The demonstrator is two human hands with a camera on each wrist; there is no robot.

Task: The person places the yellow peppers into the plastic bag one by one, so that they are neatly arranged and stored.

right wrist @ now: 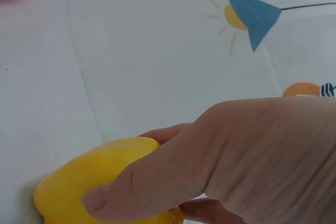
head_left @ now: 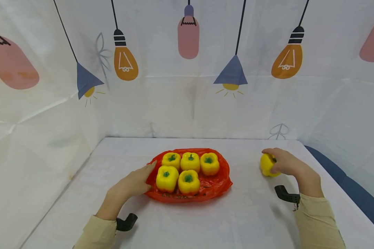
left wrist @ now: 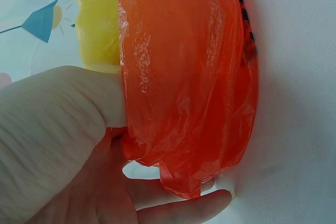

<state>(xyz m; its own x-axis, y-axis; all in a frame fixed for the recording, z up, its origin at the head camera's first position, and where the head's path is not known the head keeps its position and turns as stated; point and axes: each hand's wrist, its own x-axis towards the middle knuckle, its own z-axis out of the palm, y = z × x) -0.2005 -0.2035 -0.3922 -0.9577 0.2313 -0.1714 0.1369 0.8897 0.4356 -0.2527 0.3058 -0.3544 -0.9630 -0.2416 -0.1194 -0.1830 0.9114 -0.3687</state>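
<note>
Several yellow bell peppers [head_left: 190, 162] with green stems sit in an open red plastic bag [head_left: 216, 186] at the middle of the table. My left hand [head_left: 138, 180] grips the bag's left edge. In the left wrist view, the thumb reaches inside the red plastic [left wrist: 184, 72] while the fingers [left wrist: 184, 208] are spread along its outer side. Off to the right, my right hand [head_left: 283, 161] holds another yellow bell pepper [right wrist: 100, 177] lying on its side on the table, thumb across it and the other fingers mostly hidden behind.
A white cloth covers the table [head_left: 237, 221]. Behind it hangs a white curtain [head_left: 168, 103] printed with lamps and bulbs. Something dark blue [head_left: 349, 176] stands past the table's right edge. Both wrists wear black camera mounts [head_left: 126, 222].
</note>
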